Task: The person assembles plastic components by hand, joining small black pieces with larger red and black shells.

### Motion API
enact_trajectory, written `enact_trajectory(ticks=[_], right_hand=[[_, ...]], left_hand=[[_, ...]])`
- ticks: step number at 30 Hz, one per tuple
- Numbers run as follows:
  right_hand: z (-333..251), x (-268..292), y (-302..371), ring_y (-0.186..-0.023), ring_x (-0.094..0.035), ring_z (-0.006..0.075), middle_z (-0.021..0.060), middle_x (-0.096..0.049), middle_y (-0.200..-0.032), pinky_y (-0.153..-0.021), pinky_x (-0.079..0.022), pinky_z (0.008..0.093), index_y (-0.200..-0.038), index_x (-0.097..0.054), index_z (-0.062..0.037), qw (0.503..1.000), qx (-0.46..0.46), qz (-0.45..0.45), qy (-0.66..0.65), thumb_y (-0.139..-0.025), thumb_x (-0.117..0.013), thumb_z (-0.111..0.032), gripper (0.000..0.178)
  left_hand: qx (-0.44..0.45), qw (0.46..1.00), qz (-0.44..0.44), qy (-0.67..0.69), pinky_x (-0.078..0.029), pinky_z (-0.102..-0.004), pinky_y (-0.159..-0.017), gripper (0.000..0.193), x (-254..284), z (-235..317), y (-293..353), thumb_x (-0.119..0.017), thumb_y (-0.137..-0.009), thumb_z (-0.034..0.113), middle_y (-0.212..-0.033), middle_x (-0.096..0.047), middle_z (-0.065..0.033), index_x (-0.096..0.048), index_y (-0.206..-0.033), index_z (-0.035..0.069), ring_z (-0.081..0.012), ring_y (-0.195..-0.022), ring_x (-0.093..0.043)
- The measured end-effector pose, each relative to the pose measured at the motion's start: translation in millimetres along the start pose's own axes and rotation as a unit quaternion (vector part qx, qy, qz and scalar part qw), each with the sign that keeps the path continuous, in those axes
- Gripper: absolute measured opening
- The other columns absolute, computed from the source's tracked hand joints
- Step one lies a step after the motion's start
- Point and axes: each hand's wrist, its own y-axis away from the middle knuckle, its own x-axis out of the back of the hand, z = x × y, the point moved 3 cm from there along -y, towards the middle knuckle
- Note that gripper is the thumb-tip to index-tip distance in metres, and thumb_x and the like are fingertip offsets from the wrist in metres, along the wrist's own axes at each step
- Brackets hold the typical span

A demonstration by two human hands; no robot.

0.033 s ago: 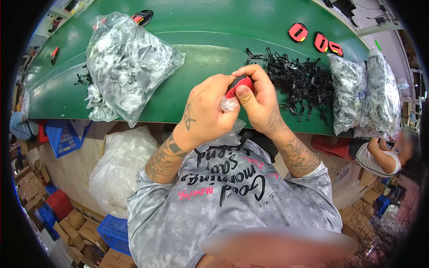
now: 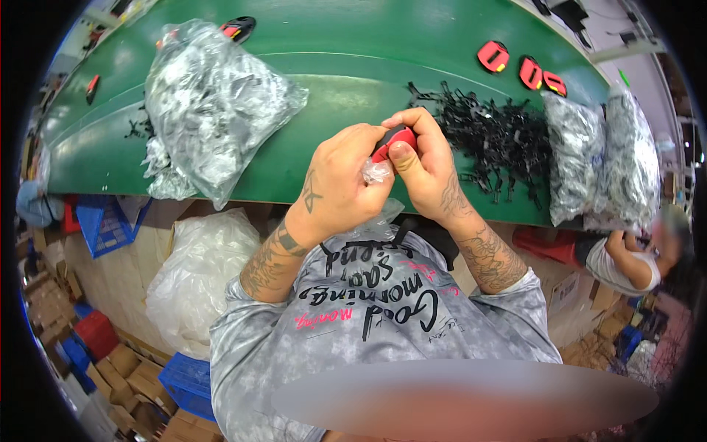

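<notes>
In front of my chest, above the near edge of the green table, I hold a small red and black plastic piece [image 2: 398,140] between both hands. My left hand [image 2: 350,166] is closed around its left side, and a crumpled bit of clear plastic film [image 2: 375,172] sticks out of that grip. My right hand [image 2: 425,158] pinches the piece's right side, thumb on the red face and fingers curled over the far side. My palms and fingers hide much of the piece, so its full shape cannot be made out.
A large clear bag of wrapped parts [image 2: 213,110] lies left on the green table [image 2: 346,96]. Right of my hands spreads a heap of black plastic clips [image 2: 493,140], beside two filled bags [image 2: 574,158]. Several red-black pieces [image 2: 493,56] lie farther back. Another person [image 2: 626,258] is at right.
</notes>
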Motion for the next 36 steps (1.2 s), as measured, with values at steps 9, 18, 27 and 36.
enact_trajectory(ticks=[9, 18, 27, 36], right_hand=[[-13, 16, -6, -0.122, -0.058, 0.0214, 0.0117, -0.061, -0.131, -0.111, -0.042, 0.0377, -0.137, -0.051, -0.0003, 0.997, 0.036, 0.031, -0.059, -0.101, -0.061, -0.008, 0.037], [13, 51, 25, -0.095, -0.062, 0.0125, 0.0067, -0.064, -0.111, -0.084, -0.05, 0.0275, -0.126, -0.056, -0.0016, 0.995, -0.086, 0.03, -0.046, -0.099, -0.065, -0.009, 0.029], [6, 42, 30, -0.1, -0.061, 0.0126, 0.0047, -0.063, -0.111, -0.09, -0.05, 0.029, -0.124, -0.058, -0.0044, 0.996, -0.09, -0.003, 0.01, -0.097, -0.067, -0.01, 0.028], [25, 64, 40, -0.095, -0.06, 0.0094, 0.0012, -0.064, -0.103, -0.088, -0.048, 0.0255, -0.117, -0.061, -0.002, 0.99, -0.135, 0.028, 0.01, -0.097, -0.068, -0.009, 0.022]], left_hand=[[0.154, 0.914, 0.238, 0.289, -0.056, -0.0295, -0.082, 0.034, 141, -64, 34, -0.067, -0.097, 0.01, -0.106, -0.071, -0.0091, -0.063, -0.127, -0.004, -0.0143, -0.091, -0.069], [0.162, 0.66, 0.695, 0.235, -0.064, -0.0513, -0.073, 0.028, 432, -269, 184, -0.066, -0.091, 0.007, -0.104, -0.068, -0.0198, -0.06, -0.112, -0.011, -0.0355, -0.085, -0.074], [0.488, 0.621, 0.555, -0.263, -0.057, -0.0405, -0.084, 0.038, 446, -305, 198, -0.08, -0.082, 0.023, -0.101, -0.077, -0.0155, -0.074, -0.107, -0.005, -0.0253, -0.095, -0.074], [0.238, 0.908, 0.249, -0.238, -0.056, -0.0344, -0.074, 0.024, 232, -81, 93, -0.078, -0.087, 0.017, -0.095, -0.076, -0.0121, -0.077, -0.102, -0.001, -0.0193, -0.081, -0.071]])
